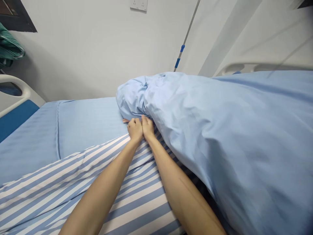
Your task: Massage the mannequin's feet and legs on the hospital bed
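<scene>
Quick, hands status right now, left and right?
Left hand: closed, apparently gripping the edge of the blue duvet.
Right hand: closed, apparently gripping the same edge.

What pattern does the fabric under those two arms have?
The fabric has wide blue and white stripes, shown best in the head view.

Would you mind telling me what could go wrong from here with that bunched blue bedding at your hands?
The bunched light-blue duvet cover could slip away from the left hand and right hand, which sit only at its edge. The striped sheet under the forearms might drag out of place. Loose cloth could perhaps catch on the white bed rail.
</scene>
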Action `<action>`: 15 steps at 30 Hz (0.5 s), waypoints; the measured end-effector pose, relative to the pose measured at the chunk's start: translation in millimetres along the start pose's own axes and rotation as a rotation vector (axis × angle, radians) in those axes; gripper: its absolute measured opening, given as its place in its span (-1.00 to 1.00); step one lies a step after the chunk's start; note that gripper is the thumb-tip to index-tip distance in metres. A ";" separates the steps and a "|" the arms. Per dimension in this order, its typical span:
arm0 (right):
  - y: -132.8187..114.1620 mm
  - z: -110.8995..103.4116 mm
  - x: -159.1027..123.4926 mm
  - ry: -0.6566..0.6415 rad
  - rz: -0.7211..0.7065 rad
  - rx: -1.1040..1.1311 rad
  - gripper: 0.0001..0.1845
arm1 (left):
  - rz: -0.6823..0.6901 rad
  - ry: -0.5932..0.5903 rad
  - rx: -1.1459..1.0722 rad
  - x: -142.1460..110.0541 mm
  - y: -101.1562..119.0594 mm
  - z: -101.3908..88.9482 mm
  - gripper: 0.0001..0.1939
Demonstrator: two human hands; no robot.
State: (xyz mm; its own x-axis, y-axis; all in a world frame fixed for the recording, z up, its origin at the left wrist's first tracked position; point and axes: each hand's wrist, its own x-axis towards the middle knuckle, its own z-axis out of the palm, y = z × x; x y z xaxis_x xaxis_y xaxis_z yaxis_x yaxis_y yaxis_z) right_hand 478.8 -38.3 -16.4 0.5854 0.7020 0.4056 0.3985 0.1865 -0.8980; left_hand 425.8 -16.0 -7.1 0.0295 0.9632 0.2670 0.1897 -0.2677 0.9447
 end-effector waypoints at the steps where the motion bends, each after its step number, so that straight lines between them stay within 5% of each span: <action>1: -1.2 -1.6 0.0 0.024 -0.016 -0.020 -0.58 | 0.013 -0.016 0.037 -2.1 -2.3 0.3 -0.69; 7: 2.8 -10.7 2.8 0.047 -0.196 -0.214 -0.60 | 0.018 -0.080 0.136 -7.8 -9.2 -1.6 -0.72; 11: 16.1 -9.7 6.0 -0.009 -0.165 -0.251 -0.55 | 0.009 -0.124 0.126 -7.7 -5.0 -1.0 -0.71; 15: 19.5 -7.4 5.9 0.016 -0.144 -0.282 -0.56 | -0.001 -0.290 0.049 -1.5 -6.3 -17.6 -0.71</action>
State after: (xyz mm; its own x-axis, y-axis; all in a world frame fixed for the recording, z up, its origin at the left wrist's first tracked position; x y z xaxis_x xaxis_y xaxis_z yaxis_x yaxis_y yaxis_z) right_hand 495.3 -35.6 -30.3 0.5193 0.6709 0.5294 0.6564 0.0835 -0.7497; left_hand 407.3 -16.2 -10.1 0.3068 0.9319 0.1935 0.2367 -0.2716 0.9329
